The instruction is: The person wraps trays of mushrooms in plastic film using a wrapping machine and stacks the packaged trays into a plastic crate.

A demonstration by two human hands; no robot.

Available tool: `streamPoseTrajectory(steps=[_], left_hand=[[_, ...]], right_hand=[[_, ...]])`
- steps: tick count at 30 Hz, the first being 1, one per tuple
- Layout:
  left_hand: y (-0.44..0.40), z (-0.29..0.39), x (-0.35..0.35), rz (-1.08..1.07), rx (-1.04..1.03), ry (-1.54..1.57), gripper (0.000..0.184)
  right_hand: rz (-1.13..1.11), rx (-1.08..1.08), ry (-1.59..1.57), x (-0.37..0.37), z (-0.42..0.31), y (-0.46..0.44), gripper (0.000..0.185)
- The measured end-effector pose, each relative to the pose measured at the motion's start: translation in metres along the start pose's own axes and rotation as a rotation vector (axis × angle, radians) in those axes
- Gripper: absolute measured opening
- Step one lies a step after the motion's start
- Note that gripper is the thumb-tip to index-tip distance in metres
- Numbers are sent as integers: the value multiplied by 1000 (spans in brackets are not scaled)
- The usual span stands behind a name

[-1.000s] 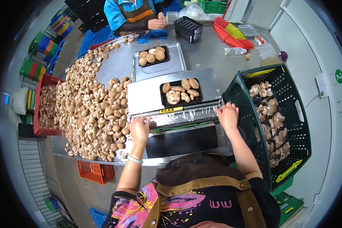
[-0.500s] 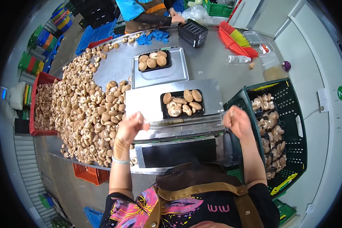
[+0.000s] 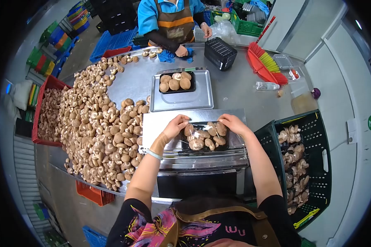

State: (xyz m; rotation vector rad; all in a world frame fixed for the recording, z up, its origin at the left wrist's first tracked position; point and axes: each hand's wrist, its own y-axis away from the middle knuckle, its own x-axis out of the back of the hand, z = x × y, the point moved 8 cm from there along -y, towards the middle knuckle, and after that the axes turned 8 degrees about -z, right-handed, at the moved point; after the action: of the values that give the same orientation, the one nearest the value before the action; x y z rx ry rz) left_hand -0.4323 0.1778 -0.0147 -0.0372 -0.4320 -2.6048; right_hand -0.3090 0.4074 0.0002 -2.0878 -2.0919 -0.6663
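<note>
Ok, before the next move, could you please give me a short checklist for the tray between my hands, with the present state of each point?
1. Left hand at the far left corner of the black tray: ok.
2. Right hand at its far right corner: ok.
3. Mushrooms lying within the tray: ok.
4. Clear film closed all around: cannot tell; only glossy streaks show on top.
5. Co-worker's hands away from this tray: ok.
</note>
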Motion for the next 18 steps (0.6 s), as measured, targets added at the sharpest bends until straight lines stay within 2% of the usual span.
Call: streamPoseTrajectory(steps=[2,3,4,6,9,12,13,15,16,18], left_hand=[[11,4,-6,-124,107,242,30],[17,-1,-6,-131,178,34,33],[26,-7,-15,-150,204,38,37],[37,-14,-22,-84,88,-215,38],[61,16,-36,81,-216,-432,35],[75,26,-44,147,-188,-602,36],[79,23,-48,161,-123,-579,36],[97,53,-56,260,-142,-575,33],[111,69,-59,305,-146,-571,32],[137,104,-65,356,-281,-505,28]], right_hand=[[-112,-140,-16,-2,-2,14,32],[-163,-208,-25,-5,-3,24,34],[-135,-110,7,-11,-2,30,41],[-79,-76,37,-23,9,45,38],[56,47,80,-31,1,71,33],[116,193,225,-36,-6,86,30],[140,242,224,-35,-9,93,30],[199,343,218,-34,-29,107,29],[213,255,156,-33,-30,115,29],[230,77,31,-29,-63,142,29]])
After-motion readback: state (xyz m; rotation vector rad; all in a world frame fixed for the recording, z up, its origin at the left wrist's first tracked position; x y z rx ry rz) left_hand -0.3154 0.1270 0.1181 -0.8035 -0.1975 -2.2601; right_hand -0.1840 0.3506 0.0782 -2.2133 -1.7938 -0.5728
